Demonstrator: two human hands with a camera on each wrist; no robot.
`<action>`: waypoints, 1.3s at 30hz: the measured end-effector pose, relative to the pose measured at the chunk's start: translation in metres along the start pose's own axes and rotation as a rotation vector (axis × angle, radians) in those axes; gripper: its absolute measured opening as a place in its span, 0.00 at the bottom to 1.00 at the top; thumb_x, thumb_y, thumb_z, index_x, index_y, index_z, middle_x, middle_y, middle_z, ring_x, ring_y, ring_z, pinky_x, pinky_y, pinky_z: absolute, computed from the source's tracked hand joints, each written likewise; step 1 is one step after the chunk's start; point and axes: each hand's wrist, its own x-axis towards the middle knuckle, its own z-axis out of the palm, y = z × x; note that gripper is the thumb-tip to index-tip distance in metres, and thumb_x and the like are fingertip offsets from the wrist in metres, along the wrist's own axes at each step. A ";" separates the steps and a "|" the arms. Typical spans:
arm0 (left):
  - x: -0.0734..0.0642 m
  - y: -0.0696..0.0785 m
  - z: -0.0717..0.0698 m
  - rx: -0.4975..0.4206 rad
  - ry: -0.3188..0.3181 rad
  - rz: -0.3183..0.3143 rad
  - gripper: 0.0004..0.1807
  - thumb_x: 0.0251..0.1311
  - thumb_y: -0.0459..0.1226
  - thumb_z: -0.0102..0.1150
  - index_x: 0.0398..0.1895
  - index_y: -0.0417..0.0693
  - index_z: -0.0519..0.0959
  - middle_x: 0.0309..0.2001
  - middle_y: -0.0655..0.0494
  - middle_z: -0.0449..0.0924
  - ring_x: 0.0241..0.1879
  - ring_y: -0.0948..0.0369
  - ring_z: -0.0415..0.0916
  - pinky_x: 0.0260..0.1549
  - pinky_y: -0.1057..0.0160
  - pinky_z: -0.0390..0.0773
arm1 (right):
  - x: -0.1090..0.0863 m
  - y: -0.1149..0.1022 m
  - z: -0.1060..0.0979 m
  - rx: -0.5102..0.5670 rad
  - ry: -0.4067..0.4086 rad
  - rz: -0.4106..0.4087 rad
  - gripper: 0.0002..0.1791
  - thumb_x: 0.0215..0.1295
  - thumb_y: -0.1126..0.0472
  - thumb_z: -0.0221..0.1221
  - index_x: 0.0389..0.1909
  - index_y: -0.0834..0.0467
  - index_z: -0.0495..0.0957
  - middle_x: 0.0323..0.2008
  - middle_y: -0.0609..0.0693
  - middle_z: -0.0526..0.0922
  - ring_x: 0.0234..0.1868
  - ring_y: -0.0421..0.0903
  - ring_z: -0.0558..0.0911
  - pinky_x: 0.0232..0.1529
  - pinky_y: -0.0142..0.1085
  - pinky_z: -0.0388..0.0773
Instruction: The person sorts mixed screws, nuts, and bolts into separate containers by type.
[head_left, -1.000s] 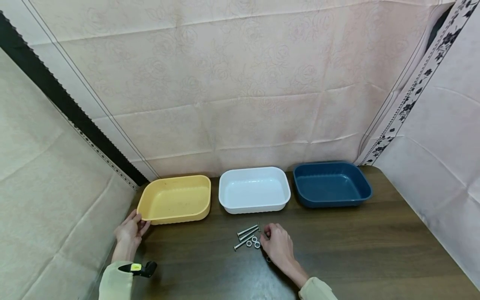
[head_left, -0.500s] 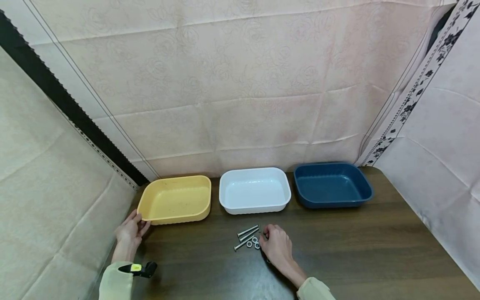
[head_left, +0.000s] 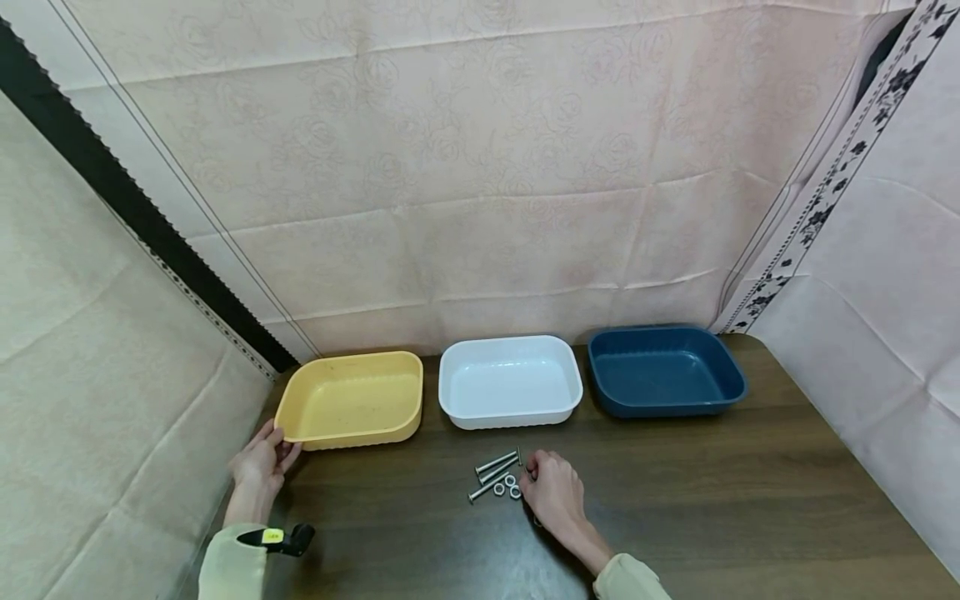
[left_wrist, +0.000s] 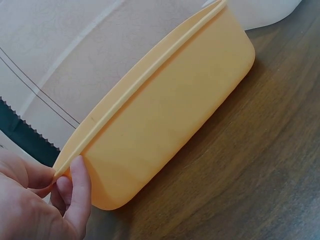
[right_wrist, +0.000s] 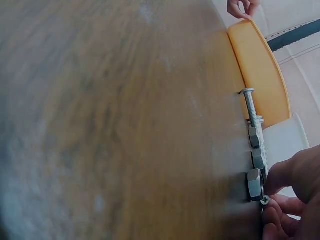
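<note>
My left hand (head_left: 258, 467) pinches the near left corner of a yellow plastic tray (head_left: 352, 437); in the left wrist view its thumb and fingers grip the tray's rim (left_wrist: 125, 95). On the table, my right hand (head_left: 557, 496) is beside a small pile of silver bolts (head_left: 489, 486) and hex nuts (head_left: 498, 489). In the right wrist view, its thumb and fingertips pinch a small screw (right_wrist: 265, 200), of which mainly the cross-slotted head shows. Hex nuts (right_wrist: 254, 185) and a long bolt (right_wrist: 250, 102) lie right beside those fingers. Another nut is mostly hidden under the right hand.
A white tray (head_left: 510, 421) stands in the middle of the row, and a dark blue tray (head_left: 667, 408) on the right. Patterned cloth (head_left: 465, 167) hangs behind and at both sides of the brown wooden table (head_left: 712, 500).
My right hand has shifted very slightly left, covering more of the nut beneath it. The left hand keeps its pinch on the yellow tray.
</note>
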 end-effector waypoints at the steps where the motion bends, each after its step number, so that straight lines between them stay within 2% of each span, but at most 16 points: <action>1: 0.000 0.000 0.000 0.003 0.001 0.005 0.30 0.73 0.30 0.50 0.76 0.48 0.61 0.27 0.61 0.80 0.25 0.66 0.77 0.34 0.66 0.85 | 0.000 0.000 0.000 -0.002 0.000 -0.004 0.08 0.46 0.68 0.65 0.22 0.55 0.76 0.22 0.43 0.72 0.22 0.43 0.74 0.18 0.39 0.71; 8: 0.000 -0.001 0.000 0.006 0.005 0.013 0.30 0.73 0.31 0.51 0.76 0.48 0.62 0.27 0.61 0.80 0.25 0.66 0.77 0.33 0.66 0.85 | 0.001 0.000 -0.004 0.012 -0.019 -0.004 0.10 0.45 0.71 0.63 0.19 0.53 0.74 0.19 0.43 0.70 0.20 0.43 0.72 0.17 0.38 0.70; 15: 0.002 -0.002 -0.001 -0.009 0.007 0.014 0.30 0.73 0.30 0.50 0.76 0.48 0.62 0.26 0.61 0.81 0.24 0.66 0.77 0.31 0.66 0.85 | 0.002 0.001 -0.007 0.037 -0.025 0.001 0.10 0.46 0.71 0.63 0.19 0.52 0.76 0.20 0.42 0.70 0.21 0.41 0.72 0.19 0.37 0.72; 24: 0.000 -0.001 -0.001 -0.012 -0.021 0.014 0.30 0.73 0.30 0.50 0.77 0.47 0.60 0.26 0.60 0.81 0.25 0.66 0.77 0.31 0.67 0.85 | 0.008 -0.005 -0.012 0.069 0.027 -0.097 0.09 0.47 0.73 0.64 0.21 0.55 0.79 0.20 0.41 0.72 0.22 0.39 0.73 0.21 0.36 0.73; 32: -0.001 0.000 -0.001 -0.007 -0.012 0.004 0.30 0.73 0.30 0.50 0.77 0.48 0.61 0.27 0.61 0.80 0.26 0.66 0.77 0.33 0.66 0.85 | 0.016 -0.015 -0.016 0.115 0.032 -0.154 0.09 0.46 0.74 0.64 0.23 0.56 0.81 0.21 0.41 0.74 0.23 0.37 0.73 0.24 0.33 0.74; 39: 0.001 -0.001 -0.001 0.019 -0.001 0.008 0.29 0.73 0.31 0.50 0.76 0.49 0.62 0.29 0.60 0.81 0.27 0.65 0.78 0.35 0.66 0.85 | 0.026 -0.032 -0.017 0.162 0.025 -0.204 0.09 0.47 0.74 0.64 0.23 0.56 0.81 0.21 0.41 0.75 0.24 0.36 0.74 0.25 0.34 0.76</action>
